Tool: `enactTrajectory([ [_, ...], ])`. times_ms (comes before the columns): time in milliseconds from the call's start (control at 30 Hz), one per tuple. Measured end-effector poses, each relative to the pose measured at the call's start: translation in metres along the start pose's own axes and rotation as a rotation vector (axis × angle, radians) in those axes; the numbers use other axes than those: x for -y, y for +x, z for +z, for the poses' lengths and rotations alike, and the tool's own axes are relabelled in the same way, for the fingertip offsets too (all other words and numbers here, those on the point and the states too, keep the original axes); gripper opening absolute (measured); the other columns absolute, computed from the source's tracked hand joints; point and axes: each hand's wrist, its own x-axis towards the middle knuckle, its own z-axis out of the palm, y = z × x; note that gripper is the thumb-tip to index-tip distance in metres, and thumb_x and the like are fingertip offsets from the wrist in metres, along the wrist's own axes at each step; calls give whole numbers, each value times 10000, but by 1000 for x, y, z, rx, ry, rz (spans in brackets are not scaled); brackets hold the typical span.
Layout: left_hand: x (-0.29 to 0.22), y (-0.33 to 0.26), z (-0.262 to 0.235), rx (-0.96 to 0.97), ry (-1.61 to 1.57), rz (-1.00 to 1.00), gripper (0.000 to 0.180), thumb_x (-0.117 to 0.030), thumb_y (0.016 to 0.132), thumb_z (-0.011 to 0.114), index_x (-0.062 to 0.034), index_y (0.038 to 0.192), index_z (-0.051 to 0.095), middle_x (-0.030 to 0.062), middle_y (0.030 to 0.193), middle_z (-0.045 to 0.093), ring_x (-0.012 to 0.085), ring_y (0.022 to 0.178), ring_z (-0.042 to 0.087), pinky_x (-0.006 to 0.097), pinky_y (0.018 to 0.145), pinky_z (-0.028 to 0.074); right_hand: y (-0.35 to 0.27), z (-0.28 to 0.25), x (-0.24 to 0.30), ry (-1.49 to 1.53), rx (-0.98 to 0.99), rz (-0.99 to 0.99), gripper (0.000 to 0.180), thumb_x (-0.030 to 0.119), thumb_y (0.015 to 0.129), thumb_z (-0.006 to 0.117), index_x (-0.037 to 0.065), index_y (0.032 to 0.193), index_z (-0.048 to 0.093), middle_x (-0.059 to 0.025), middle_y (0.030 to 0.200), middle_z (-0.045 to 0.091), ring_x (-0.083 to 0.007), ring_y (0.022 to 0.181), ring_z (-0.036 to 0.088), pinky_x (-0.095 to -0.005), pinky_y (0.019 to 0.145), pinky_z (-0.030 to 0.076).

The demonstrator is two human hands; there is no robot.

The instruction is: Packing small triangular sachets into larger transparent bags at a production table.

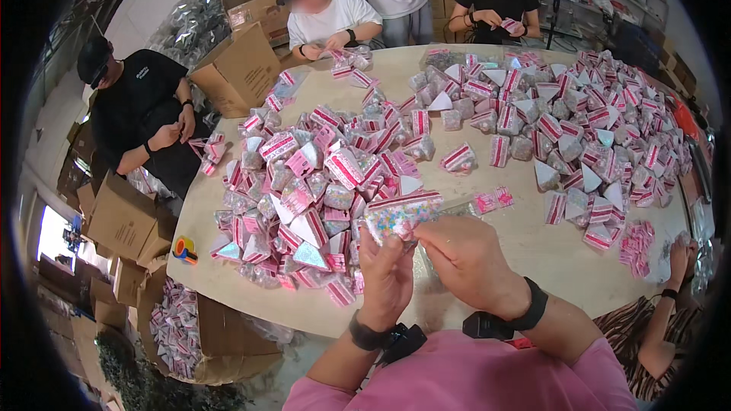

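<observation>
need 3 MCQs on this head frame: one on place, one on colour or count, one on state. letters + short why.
1. Where does the small round roll of tape lie?
A. at the table's left edge
B. in the middle of the table
C. inside a cardboard box

2. What colour are the striped header cards on the small clear candy packets?
A. blue and yellow
B. pink and white
C. green and black

3. How is the clear packet of pastel sprinkles with a pink-striped header held?
A. lying untouched on the table
B. by the left hand alone
C. between both hands, above the table

Key: 1 A, the roll of tape sits by the round beige table rim on the left. 2 B, the heaped packets show pink and white stripes. 3 C, the left hand and right hand both grip the sprinkle packet.
</observation>
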Motion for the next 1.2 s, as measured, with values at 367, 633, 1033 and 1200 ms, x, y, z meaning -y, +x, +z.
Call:
enactTrajectory([
  [367, 4, 7, -2, 0, 94, 79, 553, -67, 821, 654, -25, 1256, 315, 114, 1185, 482, 208, 1068, 520, 356, 932, 427, 4, 2, -5, -13, 23, 60, 85, 46, 810, 582, 21, 890, 601, -133, 729, 582, -329, 665, 573, -405, 578, 429],
  [633, 9, 8, 0, -71, 284, 188, 663, -54, 791, 659, -38, 1333, 276, 106, 1159, 502, 194, 1049, 534, 351, 915, 447, 2, 4, -8, -44, -39, 55, 105, 47, 795, 591, 18, 895, 603, -122, 705, 574, -312, 648, 567, -403, 569, 424],
  [1033, 20, 17, -5, -120, 638, 418, 700, 18, 719, 727, 9, 1265, 289, 127, 1178, 432, 189, 1074, 482, 324, 938, 403, -3, 15, -23, -139, -61, 115, 94, 55, 782, 572, 27, 870, 581, -139, 714, 573, -326, 671, 568, -405, 571, 427],
  [1200, 18, 17, -16, -98, 865, 452, 665, 28, 717, 701, -8, 1254, 310, 112, 1197, 416, 183, 1097, 456, 335, 943, 401, -4, 22, -29, 73, -52, 275, 118, 71, 813, 573, 9, 898, 521, -144, 720, 592, -276, 660, 607, -366, 579, 463],
])
